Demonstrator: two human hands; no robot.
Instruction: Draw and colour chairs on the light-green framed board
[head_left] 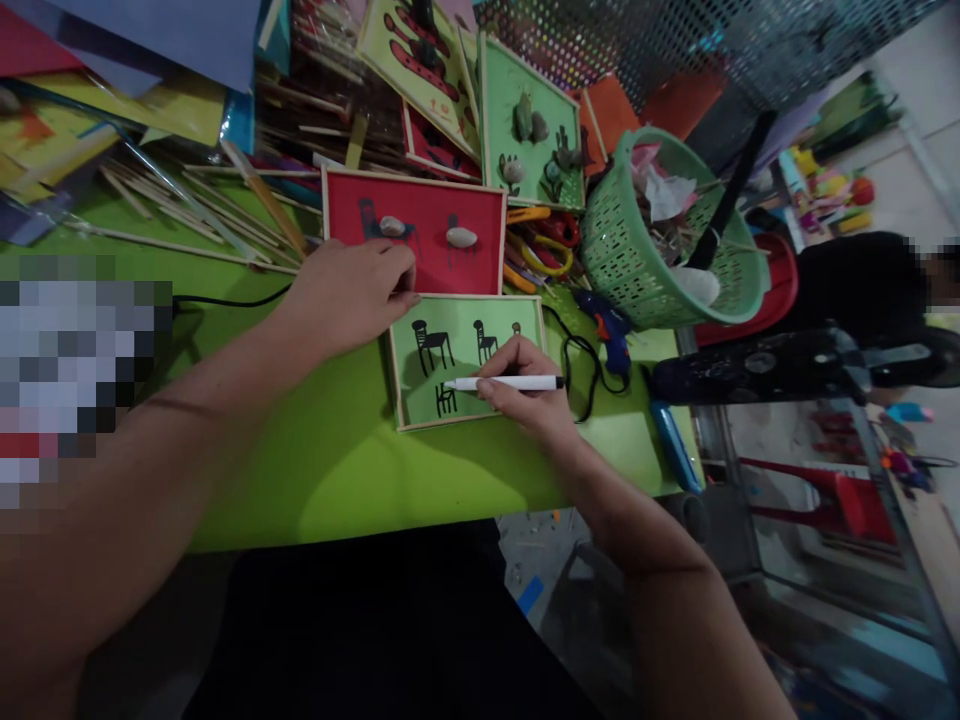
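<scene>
Presently, marker (516, 382) in right hand (541, 408) over green panel (462, 345)

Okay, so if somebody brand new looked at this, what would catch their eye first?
Probably the bright red framed panel near the middle, bearing two pale stones, its near left corner behind the left hand. Just below it, the right hand holds a white marker over a green framed panel with black chairs. To the right stands a pale green basket.
</scene>
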